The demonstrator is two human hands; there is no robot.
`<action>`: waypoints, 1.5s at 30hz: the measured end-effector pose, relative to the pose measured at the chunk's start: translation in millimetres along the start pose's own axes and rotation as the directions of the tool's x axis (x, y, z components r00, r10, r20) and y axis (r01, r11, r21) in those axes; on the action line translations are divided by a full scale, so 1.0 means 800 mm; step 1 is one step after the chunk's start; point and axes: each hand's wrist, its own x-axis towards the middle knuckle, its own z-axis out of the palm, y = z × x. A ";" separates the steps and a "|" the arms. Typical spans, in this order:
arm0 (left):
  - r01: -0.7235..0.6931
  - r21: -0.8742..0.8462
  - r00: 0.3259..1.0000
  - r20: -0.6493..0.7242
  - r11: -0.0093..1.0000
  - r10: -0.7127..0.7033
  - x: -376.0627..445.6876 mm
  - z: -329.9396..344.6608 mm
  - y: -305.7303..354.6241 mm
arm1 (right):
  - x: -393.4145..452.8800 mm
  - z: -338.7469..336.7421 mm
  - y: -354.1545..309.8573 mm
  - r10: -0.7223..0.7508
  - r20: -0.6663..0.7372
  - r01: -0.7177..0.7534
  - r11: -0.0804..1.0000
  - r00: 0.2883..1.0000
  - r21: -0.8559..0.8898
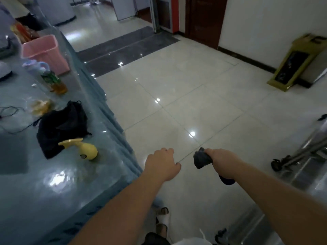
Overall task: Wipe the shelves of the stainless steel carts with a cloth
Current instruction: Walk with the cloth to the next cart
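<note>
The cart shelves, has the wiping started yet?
No wiped shelf shows. In hand: the right hand grips a dark cloth, held over the floor; the left hand is empty. Left to do: the steel cart stands at the right edge, untouched.

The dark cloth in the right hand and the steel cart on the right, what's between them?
In the head view, only bare tiled floor lies between the dark cloth and the steel cart.

Dim, bluish indoor light. Small ceiling-lamp reflections glare off the glossy floor tiles point(177, 106) and the table's glass top point(53, 179). Soft overall blur; wide-angle bending at frame edges.
</note>
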 end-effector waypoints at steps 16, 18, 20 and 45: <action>-0.574 0.245 0.818 0.223 0.782 0.530 0.291 -0.098 0.154 | 0.055 -0.076 0.118 0.493 0.138 -0.503 0.765 0.859 0.402; -0.622 0.280 0.783 0.234 0.732 0.576 0.324 -0.106 0.201 | 0.061 -0.088 0.157 0.528 0.132 -0.527 0.729 0.839 0.437; -0.657 0.322 0.753 0.243 0.682 0.611 0.355 -0.116 0.251 | 0.067 -0.105 0.200 0.567 0.079 -0.530 0.700 0.820 0.479; -0.942 0.308 0.112 0.671 -0.138 0.733 0.658 -0.111 0.775 | 0.166 -0.187 0.540 0.786 0.521 -0.548 -0.288 0.333 0.785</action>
